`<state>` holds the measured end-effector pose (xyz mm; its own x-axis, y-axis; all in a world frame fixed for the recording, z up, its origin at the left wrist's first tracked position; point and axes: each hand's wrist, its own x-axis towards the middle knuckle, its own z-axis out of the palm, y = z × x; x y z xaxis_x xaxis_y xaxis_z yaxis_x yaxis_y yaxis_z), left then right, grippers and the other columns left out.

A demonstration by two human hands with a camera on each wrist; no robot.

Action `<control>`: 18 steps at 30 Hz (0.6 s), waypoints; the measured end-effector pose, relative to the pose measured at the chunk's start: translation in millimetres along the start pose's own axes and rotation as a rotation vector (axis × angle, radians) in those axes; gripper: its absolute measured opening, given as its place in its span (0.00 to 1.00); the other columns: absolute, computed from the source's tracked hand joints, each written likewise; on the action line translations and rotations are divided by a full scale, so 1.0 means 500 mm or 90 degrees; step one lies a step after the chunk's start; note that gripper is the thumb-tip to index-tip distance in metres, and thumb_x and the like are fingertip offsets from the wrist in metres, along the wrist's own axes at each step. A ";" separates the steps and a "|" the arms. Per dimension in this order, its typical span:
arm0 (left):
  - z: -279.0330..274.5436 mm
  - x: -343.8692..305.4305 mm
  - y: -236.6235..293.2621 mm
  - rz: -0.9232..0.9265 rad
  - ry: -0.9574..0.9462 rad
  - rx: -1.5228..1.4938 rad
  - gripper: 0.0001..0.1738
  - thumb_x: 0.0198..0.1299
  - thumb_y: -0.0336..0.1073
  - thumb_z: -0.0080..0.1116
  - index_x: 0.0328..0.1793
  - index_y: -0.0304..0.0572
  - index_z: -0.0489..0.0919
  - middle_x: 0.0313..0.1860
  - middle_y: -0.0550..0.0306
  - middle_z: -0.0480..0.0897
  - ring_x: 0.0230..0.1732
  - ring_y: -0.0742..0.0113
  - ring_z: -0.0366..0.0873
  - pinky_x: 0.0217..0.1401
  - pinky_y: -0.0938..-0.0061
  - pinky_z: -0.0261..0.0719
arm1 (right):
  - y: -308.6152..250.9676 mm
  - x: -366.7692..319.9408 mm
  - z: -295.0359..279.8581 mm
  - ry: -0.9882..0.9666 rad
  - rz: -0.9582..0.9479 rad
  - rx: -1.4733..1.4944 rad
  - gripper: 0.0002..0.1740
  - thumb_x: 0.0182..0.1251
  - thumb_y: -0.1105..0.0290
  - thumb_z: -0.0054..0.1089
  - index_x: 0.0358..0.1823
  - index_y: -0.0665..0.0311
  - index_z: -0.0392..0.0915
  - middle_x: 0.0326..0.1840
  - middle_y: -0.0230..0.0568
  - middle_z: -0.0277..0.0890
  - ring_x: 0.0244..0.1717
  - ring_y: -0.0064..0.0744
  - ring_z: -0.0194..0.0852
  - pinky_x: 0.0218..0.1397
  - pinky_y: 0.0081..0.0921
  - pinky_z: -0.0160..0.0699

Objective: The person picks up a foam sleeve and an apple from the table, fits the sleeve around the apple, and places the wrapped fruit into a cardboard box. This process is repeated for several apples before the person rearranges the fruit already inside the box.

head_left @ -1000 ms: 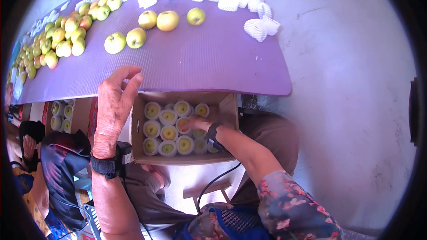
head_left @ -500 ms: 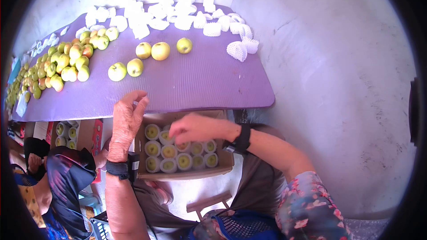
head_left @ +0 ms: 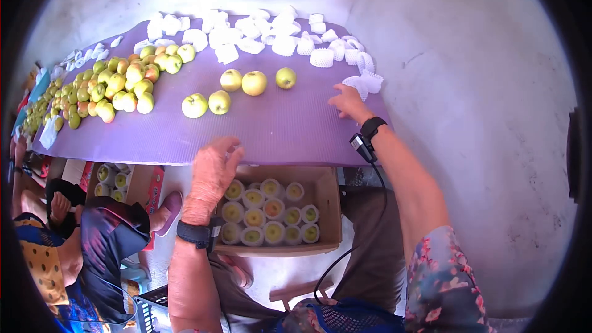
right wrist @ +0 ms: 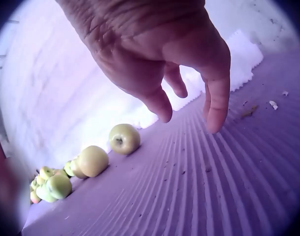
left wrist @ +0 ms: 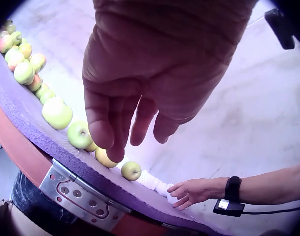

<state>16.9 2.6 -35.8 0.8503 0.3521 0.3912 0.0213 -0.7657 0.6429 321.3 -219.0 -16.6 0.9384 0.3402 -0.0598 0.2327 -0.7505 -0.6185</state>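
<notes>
My right hand (head_left: 351, 103) reaches over the right end of the purple mat (head_left: 296, 129), its fingertips close to white foam nets (head_left: 372, 82). In the right wrist view its fingers spread downward with nothing between them, and a foam net (right wrist: 245, 56) lies behind them. My left hand (head_left: 213, 169) hovers at the mat's near edge, fingers loosely bent and holding nothing. Several yellow-green apples (head_left: 254, 83) sit apart in mid-mat. Below the edge, a cardboard box (head_left: 332, 209) holds apples in foam nets (head_left: 274, 208), with bare cardboard showing along its right side.
A large pile of apples (head_left: 123, 86) covers the mat's left part. More foam nets (head_left: 250, 28) lie along the back by the wall. At left, another person sits beside a second box of netted apples (head_left: 154, 197). A cable runs from my right wrist.
My right hand has risen from the netted apples in the box and swung out to the right, over the mat by the foam nets. My left hand stays near the mat's edge; the view has shifted.
</notes>
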 end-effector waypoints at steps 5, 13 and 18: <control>-0.006 -0.003 0.003 0.001 -0.016 0.012 0.13 0.62 0.35 0.61 0.49 0.36 0.82 0.35 0.46 0.84 0.31 0.56 0.82 0.38 0.68 0.80 | 0.054 0.088 0.023 -0.039 0.041 -0.068 0.31 0.56 0.67 0.64 0.62 0.69 0.74 0.46 0.58 0.80 0.29 0.42 0.85 0.26 0.35 0.85; 0.006 0.000 0.011 0.010 -0.034 0.005 0.12 0.60 0.35 0.63 0.47 0.36 0.82 0.35 0.45 0.84 0.34 0.50 0.83 0.39 0.64 0.81 | 0.045 0.051 -0.022 -0.059 -0.035 -0.106 0.36 0.59 0.62 0.64 0.69 0.65 0.68 0.50 0.52 0.79 0.37 0.40 0.83 0.30 0.33 0.85; -0.005 0.000 0.010 -0.011 -0.024 0.037 0.12 0.61 0.36 0.63 0.47 0.37 0.82 0.35 0.43 0.85 0.37 0.46 0.84 0.42 0.61 0.81 | -0.005 0.031 -0.023 -0.071 -0.039 -0.191 0.37 0.62 0.58 0.62 0.72 0.56 0.64 0.67 0.53 0.68 0.56 0.48 0.78 0.44 0.40 0.85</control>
<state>15.6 0.2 -31.0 0.8684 0.3462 0.3550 0.0660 -0.7903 0.6092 338.3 -218.0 -7.0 0.8902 0.4379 -0.1256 0.3687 -0.8544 -0.3661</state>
